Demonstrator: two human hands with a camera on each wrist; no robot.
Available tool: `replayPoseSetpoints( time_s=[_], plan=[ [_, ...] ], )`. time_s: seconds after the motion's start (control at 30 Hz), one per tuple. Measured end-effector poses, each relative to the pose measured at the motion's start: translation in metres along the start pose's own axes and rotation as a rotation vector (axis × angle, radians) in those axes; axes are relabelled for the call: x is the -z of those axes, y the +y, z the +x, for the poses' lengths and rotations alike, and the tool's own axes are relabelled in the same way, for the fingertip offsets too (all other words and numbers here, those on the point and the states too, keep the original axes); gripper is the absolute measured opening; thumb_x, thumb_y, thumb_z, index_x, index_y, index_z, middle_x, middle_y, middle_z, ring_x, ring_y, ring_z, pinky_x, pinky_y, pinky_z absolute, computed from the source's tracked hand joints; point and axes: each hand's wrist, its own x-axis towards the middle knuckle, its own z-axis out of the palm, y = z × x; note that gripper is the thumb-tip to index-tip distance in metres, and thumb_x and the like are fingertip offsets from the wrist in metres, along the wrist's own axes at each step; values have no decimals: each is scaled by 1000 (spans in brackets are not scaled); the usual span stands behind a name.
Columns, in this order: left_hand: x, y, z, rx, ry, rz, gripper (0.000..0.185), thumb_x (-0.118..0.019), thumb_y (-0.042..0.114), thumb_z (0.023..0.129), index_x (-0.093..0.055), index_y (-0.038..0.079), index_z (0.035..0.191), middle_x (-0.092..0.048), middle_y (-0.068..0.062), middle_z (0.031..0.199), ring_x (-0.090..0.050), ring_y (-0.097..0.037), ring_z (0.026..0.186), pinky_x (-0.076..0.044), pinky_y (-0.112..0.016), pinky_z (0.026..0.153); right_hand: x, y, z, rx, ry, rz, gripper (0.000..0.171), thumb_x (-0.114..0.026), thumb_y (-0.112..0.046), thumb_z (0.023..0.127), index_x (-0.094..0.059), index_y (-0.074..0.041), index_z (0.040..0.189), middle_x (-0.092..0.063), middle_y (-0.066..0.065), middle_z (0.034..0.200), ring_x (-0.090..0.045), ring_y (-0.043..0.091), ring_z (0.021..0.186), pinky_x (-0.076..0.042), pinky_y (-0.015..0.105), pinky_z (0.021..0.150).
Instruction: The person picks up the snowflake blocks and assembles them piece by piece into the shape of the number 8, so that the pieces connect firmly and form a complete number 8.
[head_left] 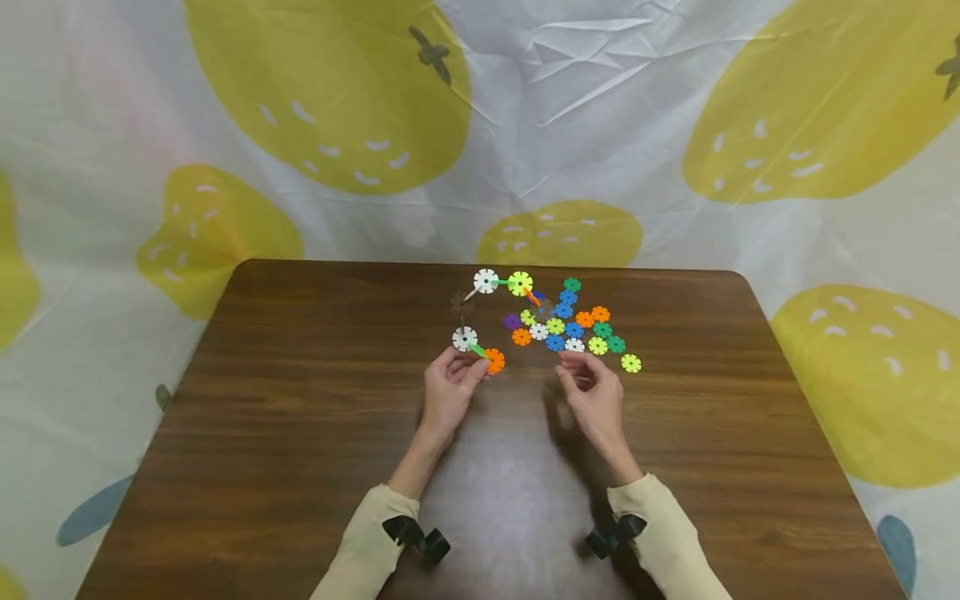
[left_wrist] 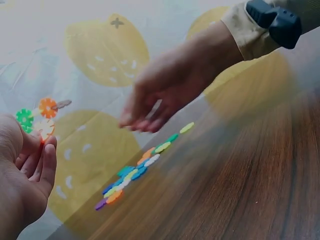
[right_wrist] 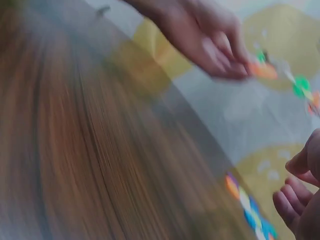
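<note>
Chain of discs (head_left: 487, 308): flat notched plastic discs slotted edge to edge, running from an orange disc (head_left: 494, 361) at the left hand, up past a white disc (head_left: 465, 337) and a grey one, to a white and a yellow-green disc at the far end, about 12 o'clock of the left hand. The near end is held off the surface; whether the far end lies on the surface, cannot tell.

Handling, judged: very light, each disc stiff, but the joints are only friction slots, so the chain will likely flop or pop apart if lifted by one end. Smooth plastic, a bit slippery. Best hold is a pinch on a disc's flat faces, close to the joint being worked, not on the thin connecting pieces.

Left hand (head_left: 450, 387): fingertips pinch the chain's near end at the orange disc; the left wrist view shows the discs (left_wrist: 37, 120) raised above the curled fingers.

Right hand (head_left: 592, 392): fingers loosely curled, hovering just off the surface at 3 o'clock of the left hand; holds nothing that I can make out, right wrist view too blurred to help.

Pile of loose discs (head_left: 573, 325): blue, green, orange, white, purple, flat on the surface at 12 o'clock of the right hand, nearest ones just beside its fingertips. One yellow-green disc (head_left: 632, 363) lies apart at about 2 o'clock of the right hand.

Surface (head_left: 300, 433): dark wood, rounded corners. Behind it a white cloth (head_left: 600, 108) with yellow strawberry prints.
</note>
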Motion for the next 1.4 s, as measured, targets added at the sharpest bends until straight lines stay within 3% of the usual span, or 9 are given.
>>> replayPoseSetpoints(
  time_s=[0.17, 0.3, 0.47, 0.7, 0.8, 0.93, 1.03, 1.2, 1.4],
  plan=[
    [1, 1, 1, 17, 24, 26, 20, -65, -13, 89, -58, -21, 106, -69, -11, 88, -68, -9, 72, -61, -24, 71, 31, 28, 17, -72, 83, -227, 25, -74, -6, 90, -73, 0, 114, -68, 21, 109, -68, 26, 89, -51, 17, 77],
    [2, 2, 0, 30, 37, 34, 20, -66, -12, 89, -58, -20, 104, -69, -12, 88, -68, -8, 72, -61, -23, 71, 52, 44, 26, -148, 87, -356, 35, -72, -12, 91, -68, 1, 123, -57, 26, 119, -60, 41, 106, -47, 43, 92],
    [3, 1, -3, 24, 48, 8, 19, -66, -11, 89, -57, -21, 103, -68, -8, 87, -68, -8, 71, -60, -23, 71, 70, 54, 35, -224, 33, -437, 48, -68, -16, 93, -57, 6, 135, -56, 32, 123, -39, 42, 124, -36, 53, 103],
    [5, -2, -4, -3, 37, -11, 21, -67, -13, 87, -56, -23, 102, -66, -4, 84, -67, -10, 70, -59, -22, 69, 77, 65, 40, -158, 35, -519, 36, -67, -11, 92, -64, 10, 121, -62, 32, 114, -43, 44, 117, -37, 56, 98],
    [6, -2, -4, -7, 35, -18, 21, -67, -13, 87, -56, -23, 103, -66, -2, 83, -67, -11, 70, -59, -23, 70, 78, 65, 39, -150, 27, -522, 34, -68, -10, 91, -61, 11, 116, -59, 32, 111, -45, 46, 115, -37, 58, 98],
    [6, 0, -4, -10, 36, -22, 22, -66, -14, 87, -55, -24, 103, -66, -1, 83, -67, -9, 70, -59, -22, 69, 74, 61, 35, -112, 39, -510, 24, -69, -6, 88, -60, 4, 107, -66, 28, 105, -61, 45, 102, -46, 54, 89],
    [6, 2, -4, -9, 34, -20, 22, -66, -14, 87, -55, -24, 103, -67, -1, 83, -67, -10, 70, -59, -21, 69, 65, 53, 30, -43, 48, -472, 14, -69, 0, 86, -62, 0, 99, -73, 22, 93, -72, 37, 84, -53, 37, 76],
    [5, 4, -3, -7, 46, -21, 21, -66, -14, 88, -55, -25, 101, -68, -3, 82, -67, -9, 68, -59, -20, 67, 43, 28, 19, 104, -21, -342, 13, -72, 5, 85, -66, -1, 94, -74, 16, 86, -73, 31, 78, -48, 9, 67],
    [4, 6, -3, -5, 53, -30, 21, -67, -14, 87, -56, -25, 102, -68, -4, 81, -68, -8, 67, -58, -19, 64, 14, -10, 3, 226, -118, -140, 15, -76, 7, 84, -69, 0, 94, -73, 14, 85, -71, 26, 75, -56, 13, 71]
  ],
)
